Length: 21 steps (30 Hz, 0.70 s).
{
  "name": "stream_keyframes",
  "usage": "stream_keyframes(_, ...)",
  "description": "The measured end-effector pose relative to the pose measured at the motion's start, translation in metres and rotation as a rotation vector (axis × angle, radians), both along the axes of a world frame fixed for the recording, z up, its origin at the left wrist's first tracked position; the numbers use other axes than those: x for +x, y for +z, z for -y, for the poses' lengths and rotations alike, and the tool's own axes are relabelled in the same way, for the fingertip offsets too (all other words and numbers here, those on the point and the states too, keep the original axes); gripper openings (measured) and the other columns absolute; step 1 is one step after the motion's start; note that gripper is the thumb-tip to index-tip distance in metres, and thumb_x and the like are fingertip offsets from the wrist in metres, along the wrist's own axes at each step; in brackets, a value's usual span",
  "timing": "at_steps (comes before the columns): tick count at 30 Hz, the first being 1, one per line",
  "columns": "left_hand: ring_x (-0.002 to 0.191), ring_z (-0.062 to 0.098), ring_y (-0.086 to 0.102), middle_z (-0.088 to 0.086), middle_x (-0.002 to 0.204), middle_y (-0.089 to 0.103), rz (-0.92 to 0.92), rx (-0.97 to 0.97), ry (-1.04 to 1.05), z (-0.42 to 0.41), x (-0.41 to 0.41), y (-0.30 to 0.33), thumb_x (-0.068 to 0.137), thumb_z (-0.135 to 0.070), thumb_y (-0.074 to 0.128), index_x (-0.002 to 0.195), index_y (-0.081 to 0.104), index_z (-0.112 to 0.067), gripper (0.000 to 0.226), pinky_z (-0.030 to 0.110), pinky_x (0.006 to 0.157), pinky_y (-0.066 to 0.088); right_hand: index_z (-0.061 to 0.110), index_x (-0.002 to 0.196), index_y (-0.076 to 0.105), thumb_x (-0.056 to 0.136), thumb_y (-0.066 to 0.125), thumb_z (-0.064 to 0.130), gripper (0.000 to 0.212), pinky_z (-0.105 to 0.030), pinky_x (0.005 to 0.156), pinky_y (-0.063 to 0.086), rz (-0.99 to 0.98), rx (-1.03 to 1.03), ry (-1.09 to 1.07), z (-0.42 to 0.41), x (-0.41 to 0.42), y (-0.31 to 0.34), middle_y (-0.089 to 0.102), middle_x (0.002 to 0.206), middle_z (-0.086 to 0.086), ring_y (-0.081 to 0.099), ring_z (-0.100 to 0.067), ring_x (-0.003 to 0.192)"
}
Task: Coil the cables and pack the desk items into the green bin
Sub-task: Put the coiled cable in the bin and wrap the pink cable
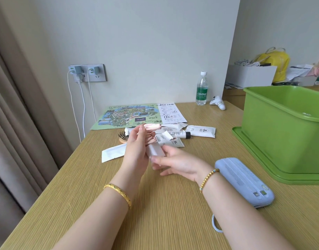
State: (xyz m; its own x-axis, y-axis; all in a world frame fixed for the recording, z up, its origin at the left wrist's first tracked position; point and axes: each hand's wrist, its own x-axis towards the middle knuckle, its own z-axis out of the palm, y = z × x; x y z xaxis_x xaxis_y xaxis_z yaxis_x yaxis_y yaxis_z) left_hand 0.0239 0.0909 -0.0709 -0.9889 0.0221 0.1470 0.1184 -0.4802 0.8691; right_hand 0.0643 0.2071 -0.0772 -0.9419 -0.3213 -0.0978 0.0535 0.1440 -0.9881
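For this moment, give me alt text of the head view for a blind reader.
Over a wooden desk, the left hand and right hand hold a white packet and something pink. A green bin stands right, a blue power bank beside it.

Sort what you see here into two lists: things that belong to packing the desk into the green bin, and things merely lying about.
Part of the job:
green bin
pink cable, gripped by the left hand
white charger block, pinched by the right hand
blue power bank
white sachets
hairbrush

Lying about:
yellow bag
white box
wall socket
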Motion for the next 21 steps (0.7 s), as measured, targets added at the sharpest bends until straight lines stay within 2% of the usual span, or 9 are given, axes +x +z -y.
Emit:
stream_keyframes(2,0.077,0.012,0.061,0.005,0.089,0.063,-0.013,-0.003,-0.020,0.000,0.000,0.000,0.099,-0.026,0.041,0.117,0.049,-0.011,0.025,0.026,0.070,0.050,0.018,0.100,0.053,0.089,0.060,0.019,0.013,-0.021,0.063,0.049,-0.039,-0.028,-0.042,0.001,-0.002,-0.003,0.059,0.088,0.002,0.059,-0.010,0.076)
stream_keyframes(4,0.080,0.007,0.065,-0.001,0.091,0.066,-0.022,-0.044,-0.041,0.001,0.001,0.000,0.099,-0.030,0.041,0.116,0.053,-0.015,0.026,0.023,0.071,0.051,0.015,0.106,0.054,0.089,0.060,0.023,0.020,-0.026,0.067,0.050,-0.092,-0.013,-0.127,-0.001,-0.004,-0.003,0.059,0.088,0.001,0.058,-0.011,0.075)
stream_keyframes(7,0.103,0.008,0.062,-0.007,0.107,0.067,-0.045,-0.193,-0.074,0.000,0.003,0.002,0.099,-0.041,0.035,0.116,0.058,-0.024,0.034,0.032,0.090,0.045,0.016,0.109,0.054,0.088,0.058,0.035,0.029,-0.032,0.074,0.051,-0.219,0.083,-0.253,-0.005,-0.006,-0.001,0.060,0.087,0.001,0.059,-0.012,0.073)
stream_keyframes(10,0.123,0.007,0.050,-0.011,0.135,0.054,-0.069,-0.314,-0.111,-0.001,0.007,0.003,0.096,-0.050,0.032,0.137,0.043,-0.032,0.046,0.037,0.105,0.036,0.020,0.109,0.052,0.086,0.055,0.043,0.032,-0.029,0.069,0.048,-0.338,0.160,-0.360,-0.007,-0.007,0.002,0.056,0.082,0.005,0.056,-0.009,0.072)
stream_keyframes(14,0.125,0.005,0.045,-0.016,0.137,0.046,-0.132,-0.406,-0.090,-0.008,0.020,0.007,0.096,-0.049,0.034,0.133,0.039,-0.045,0.037,0.031,0.099,0.036,0.019,0.125,0.042,0.088,0.053,0.043,0.046,-0.027,0.069,0.045,-0.422,0.118,-0.551,-0.010,-0.007,0.009,0.051,0.078,0.007,0.057,-0.013,0.077)
stream_keyframes(16,0.128,0.007,0.043,-0.014,0.137,0.046,-0.165,-0.451,-0.087,-0.017,0.026,0.014,0.097,-0.043,0.037,0.135,0.040,-0.040,0.038,0.034,0.106,0.035,0.017,0.127,0.043,0.088,0.055,0.042,0.048,-0.029,0.075,0.049,-0.453,0.084,-0.622,-0.020,-0.001,0.018,0.052,0.076,0.011,0.061,-0.014,0.081)
stream_keyframes(17,0.127,0.007,0.043,-0.013,0.136,0.046,-0.188,-0.479,-0.096,-0.024,0.029,0.019,0.097,-0.039,0.039,0.137,0.039,-0.037,0.040,0.033,0.107,0.035,0.016,0.126,0.044,0.087,0.055,0.042,0.048,-0.023,0.072,0.049,-0.473,0.096,-0.652,-0.028,0.003,0.025,0.054,0.076,0.012,0.062,-0.008,0.080)
stream_keyframes(19,0.119,0.004,0.047,-0.010,0.131,0.049,-0.245,-0.528,-0.133,-0.043,0.033,0.032,0.098,-0.032,0.042,0.137,0.041,-0.033,0.040,0.023,0.095,0.041,0.017,0.122,0.047,0.087,0.056,0.042,0.044,-0.009,0.058,0.042,-0.538,0.160,-0.720,-0.049,0.011,0.043,0.057,0.079,0.013,0.057,0.004,0.071)
stream_keyframes(21,0.111,0.004,0.051,-0.007,0.124,0.052,-0.300,-0.597,-0.167,-0.069,0.037,0.045,0.097,-0.027,0.044,0.133,0.045,-0.029,0.036,0.012,0.079,0.040,0.018,0.113,0.051,0.086,0.058,0.038,0.035,-0.009,0.057,0.041,-0.616,0.245,-0.802,-0.076,0.022,0.065,0.061,0.085,0.007,0.058,-0.005,0.075)
